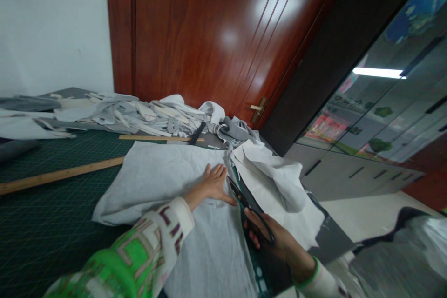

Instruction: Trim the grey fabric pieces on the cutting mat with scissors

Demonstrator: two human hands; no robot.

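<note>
A large piece of light grey fabric [167, 167] lies spread over a green gridded cutting mat [63, 242]. My left hand [214, 184] rests flat on it near its right edge, fingers stretched out. Black-handled scissors [240, 195] are in my right hand [272, 233], fingers through the handle loops. The blades point away from me at the fabric's right edge, just beside my left hand. Whether cloth lies between the blades is hard to tell. Right of the scissors is another pale fabric piece [275, 181], partly folded over.
A wooden ruler [70, 174] lies on the mat at left, with another wooden strip [157, 138] behind the fabric. Piled fabric scraps [139, 111] line the back of the table by a brown door [209, 32]. Glass-fronted cabinets [377, 116] stand at right; more fabric [401, 251] is at lower right.
</note>
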